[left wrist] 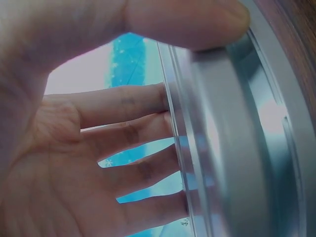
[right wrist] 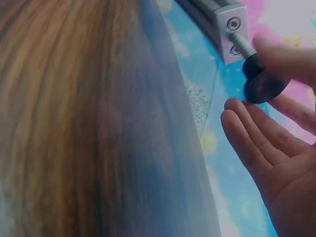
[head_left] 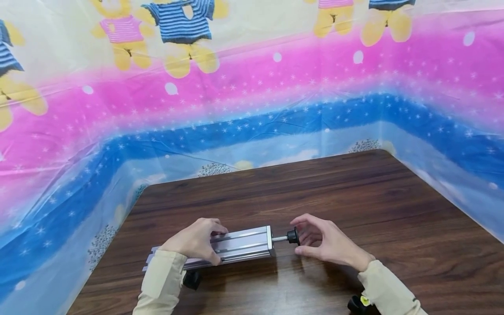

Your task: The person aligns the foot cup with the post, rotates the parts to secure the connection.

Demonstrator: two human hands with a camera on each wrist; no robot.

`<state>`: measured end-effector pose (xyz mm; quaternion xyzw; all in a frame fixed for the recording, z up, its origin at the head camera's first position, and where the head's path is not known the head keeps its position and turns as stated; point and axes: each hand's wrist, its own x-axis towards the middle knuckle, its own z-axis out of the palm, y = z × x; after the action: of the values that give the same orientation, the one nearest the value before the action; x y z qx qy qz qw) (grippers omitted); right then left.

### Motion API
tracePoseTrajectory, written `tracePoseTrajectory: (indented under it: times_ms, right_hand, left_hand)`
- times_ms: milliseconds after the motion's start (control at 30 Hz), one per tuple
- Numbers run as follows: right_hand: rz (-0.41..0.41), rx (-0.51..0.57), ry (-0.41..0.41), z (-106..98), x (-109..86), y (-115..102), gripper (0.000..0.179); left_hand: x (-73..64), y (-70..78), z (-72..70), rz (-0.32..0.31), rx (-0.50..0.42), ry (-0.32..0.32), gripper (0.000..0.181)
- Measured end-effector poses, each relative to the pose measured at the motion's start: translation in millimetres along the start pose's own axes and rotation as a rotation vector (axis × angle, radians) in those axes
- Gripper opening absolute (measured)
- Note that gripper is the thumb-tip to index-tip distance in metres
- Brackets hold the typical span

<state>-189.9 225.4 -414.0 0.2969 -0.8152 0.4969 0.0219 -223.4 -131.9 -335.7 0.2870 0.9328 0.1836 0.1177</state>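
A silver aluminium profile (head_left: 244,243) with grooved faces lies slantwise above the table front. My left hand (head_left: 197,240) grips it across its width. In the left wrist view the thumb (left wrist: 197,22) presses one side of the profile (left wrist: 237,143), with the fingers against the other. From the profile's right end plate (right wrist: 232,32) sticks out a threaded rod (head_left: 280,239) carrying a black levelling foot (head_left: 293,236). My right hand (head_left: 327,240) is cupped loosely about this foot, thumb and fingers spread apart. Whether a fingertip touches the foot is hard to tell.
The dark wood-grain table (head_left: 315,188) extends behind and to both sides of the hands. A patterned cloth (head_left: 252,127) hangs along its back and sides. Black devices are partly visible by the left wrist (head_left: 192,280) and right wrist (head_left: 356,305).
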Motion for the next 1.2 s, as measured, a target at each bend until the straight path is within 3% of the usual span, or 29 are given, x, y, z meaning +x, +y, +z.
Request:
tracePoseTrajectory:
  times_ms: [200, 633, 733, 933, 1100, 1200]
  right_hand:
    - [-0.004, -0.03, 0.009, 0.7, 2.0, 0.7, 0.037]
    - [0.12, -0.041, -0.04, 1.2, 3.4, -1.7, 0.028]
    - [0.108, -0.033, -0.032, 1.4, 2.5, -1.3, 0.028]
    - [0.036, 0.011, -0.025, 3.0, 0.3, -0.9, 0.048]
    - [0.004, -0.004, -0.023, 4.4, 2.7, 0.3, 0.034]
    - [0.035, 0.01, -0.038, 5.1, 4.4, 0.3, 0.027]
  left_hand:
    - [0.3, -2.3, 0.4, 0.003, 0.009, -0.005, 0.063]
    - [0.5, -1.8, -0.7, 0.047, 0.034, -0.01, 0.061]
    - [0.7, -1.5, -1.3, 0.057, 0.039, -0.006, 0.06]
    - [1.4, -2.3, -1.1, 0.064, 0.047, -0.011, 0.059]
    - [1.5, -3.5, 0.5, 0.064, 0.05, -0.008, 0.057]
    - [1.2, -3.6, 1.5, 0.06, 0.048, -0.016, 0.058]
